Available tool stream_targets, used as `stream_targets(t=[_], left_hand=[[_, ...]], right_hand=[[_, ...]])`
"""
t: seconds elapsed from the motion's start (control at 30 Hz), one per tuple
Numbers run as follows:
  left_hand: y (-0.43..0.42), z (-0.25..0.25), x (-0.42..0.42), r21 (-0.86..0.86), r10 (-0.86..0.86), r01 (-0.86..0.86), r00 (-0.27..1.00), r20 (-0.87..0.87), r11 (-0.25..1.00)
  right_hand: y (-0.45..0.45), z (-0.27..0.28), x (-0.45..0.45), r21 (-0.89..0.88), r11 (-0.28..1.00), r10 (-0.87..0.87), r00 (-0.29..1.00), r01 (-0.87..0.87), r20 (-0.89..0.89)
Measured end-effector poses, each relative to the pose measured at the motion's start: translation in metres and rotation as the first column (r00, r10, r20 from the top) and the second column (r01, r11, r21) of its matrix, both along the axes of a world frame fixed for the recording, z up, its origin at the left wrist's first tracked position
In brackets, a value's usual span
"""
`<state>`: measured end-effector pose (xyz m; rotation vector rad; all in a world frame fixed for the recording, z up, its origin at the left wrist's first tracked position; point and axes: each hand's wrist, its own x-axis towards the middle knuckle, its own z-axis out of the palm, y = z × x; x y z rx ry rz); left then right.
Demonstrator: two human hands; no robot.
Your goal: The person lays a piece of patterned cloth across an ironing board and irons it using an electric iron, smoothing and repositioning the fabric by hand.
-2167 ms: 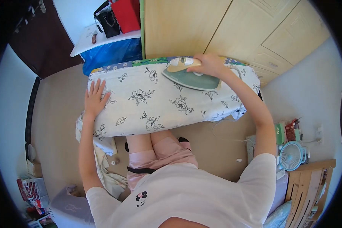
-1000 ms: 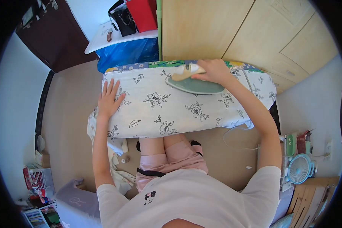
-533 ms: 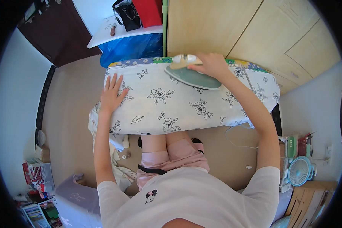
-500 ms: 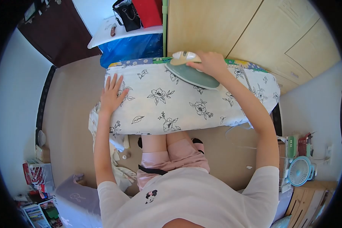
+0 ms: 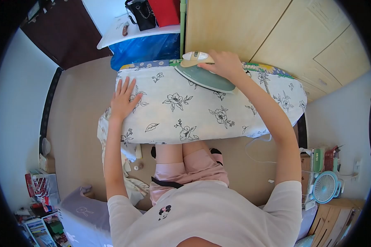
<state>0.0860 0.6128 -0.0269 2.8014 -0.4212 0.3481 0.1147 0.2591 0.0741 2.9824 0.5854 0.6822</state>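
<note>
A white cloth printed with black line-drawn flowers lies spread over an ironing board, whose colourful patterned cover shows along the far edge. My right hand is wrapped round the handle of a green and cream iron. The iron rests on the cloth near the far edge, its tip pointing left. At the board's left end my left hand lies flat on the cloth, fingers spread. Part of the cloth hangs down on the left beside my forearm.
Behind the board stand wooden cabinets and a white shelf with a black handbag and a brown-handled object. A pale cord hangs below the board. A blue fan is at right. A small bottle lies on the floor.
The iron in my right hand has slid a little to the left along the cloth. My left hand stays in place on the cloth. The whole view has shifted slightly.
</note>
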Motion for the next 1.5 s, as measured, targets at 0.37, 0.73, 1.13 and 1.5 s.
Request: stream_targets(t=[0.37, 0.73, 1.13, 1.5], left_hand=[[0.002, -0.002, 0.001, 0.023, -0.005, 0.005, 1.0, 0.022, 1.0], [0.002, -0.001, 0.001, -0.035, 0.012, -0.012, 1.0, -0.009, 0.999], [0.001, 0.001, 0.001, -0.081, 0.034, -0.036, 0.999, -0.019, 0.996], [0.005, -0.005, 0.006, -0.019, 0.048, -0.047, 0.998, 0.046, 0.999]], right_hand=[[0.028, 0.002, 0.005, -0.055, 0.998, 0.028, 0.997, -0.033, -0.073], [0.033, -0.002, 0.013, -0.073, 0.97, 0.223, 0.97, -0.23, -0.098], [0.056, 0.003, 0.018, -0.017, 0.995, 0.097, 0.983, -0.101, -0.157], [0.059, 0.007, 0.021, -0.093, 0.941, 0.304, 0.934, -0.325, -0.186]])
